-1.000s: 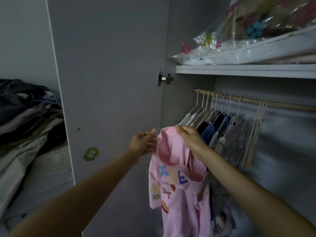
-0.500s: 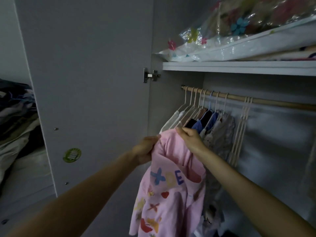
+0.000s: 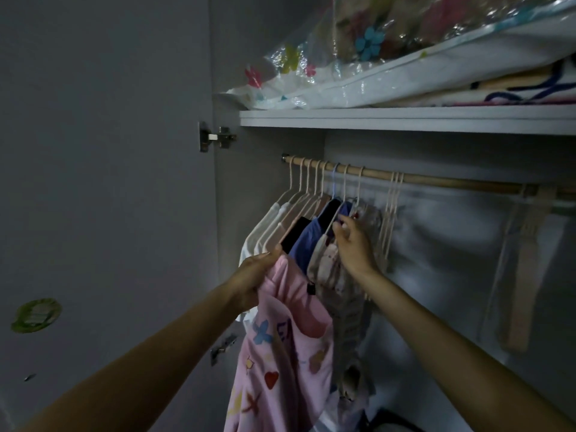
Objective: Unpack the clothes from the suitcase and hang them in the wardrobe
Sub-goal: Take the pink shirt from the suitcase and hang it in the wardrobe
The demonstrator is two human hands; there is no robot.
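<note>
On your far left the open wardrobe door (image 3: 103, 182) is a flat, matte grey panel with a round green sticker (image 3: 36, 315) low on it and a metal hinge (image 3: 215, 137) at its inner edge.

Your left arm reaches up and forward from the lower left, and your left hand (image 3: 254, 280) has its fingers curled around the top edge of the pink garment (image 3: 285, 353), gripping it just below the hanging clothes. The garment is soft, smooth cloth that drapes down in loose folds, printed with a blue cross, a red heart and other coloured shapes.

Behind it, a row of hung clothes (image 3: 299, 232) in white, pink, black and blue is packed close on thin pale hangers hooked over the round wooden rail (image 3: 436, 182).

Your right arm stretches up from the lower right; your right hand (image 3: 353, 244) has its fingers bent and pinching among the hung clothes, at a patterned grey garment (image 3: 341, 294) near its hanger. Just to the right, a few bare hangers (image 3: 391, 213) hang together.

Above, the flat grey shelf (image 3: 405, 118) carries a crinkled clear plastic bag (image 3: 358, 57) with flower prints, holding folded bedding.
</note>
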